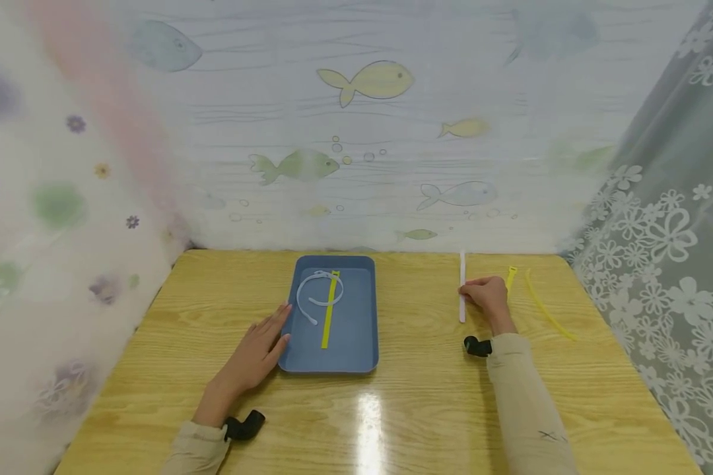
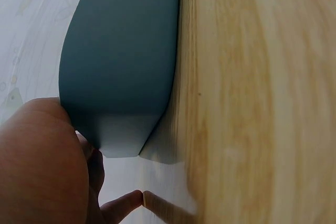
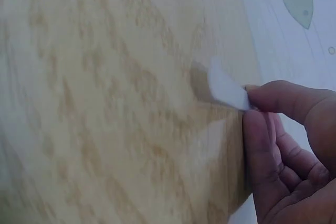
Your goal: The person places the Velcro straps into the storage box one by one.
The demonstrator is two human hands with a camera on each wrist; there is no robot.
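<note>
A blue tray [image 1: 356, 356] sits on the wooden table [image 1: 416, 409] and holds a looped white zip tie [image 1: 316, 290] and a straight yellow zip tie [image 1: 329, 310]. My left hand [image 1: 260, 349] lies flat with straight fingers against the tray's left wall [image 2: 121, 66]. My right hand [image 1: 487, 297] pinches a straight white zip tie [image 1: 462, 287] lying on the table; in the right wrist view my thumb and fingers [image 3: 273, 103] hold the white strip [image 3: 227, 88]. Two yellow zip ties lie just right of that hand, a short one [image 1: 511, 277] and a long one [image 1: 546, 310].
Fish-patterned curtain [image 1: 356, 132] closes the back of the table, with floral curtains at the left [image 1: 47, 231] and right [image 1: 677, 251]. Bare tabletop stretches between the tray and my right hand and along the front.
</note>
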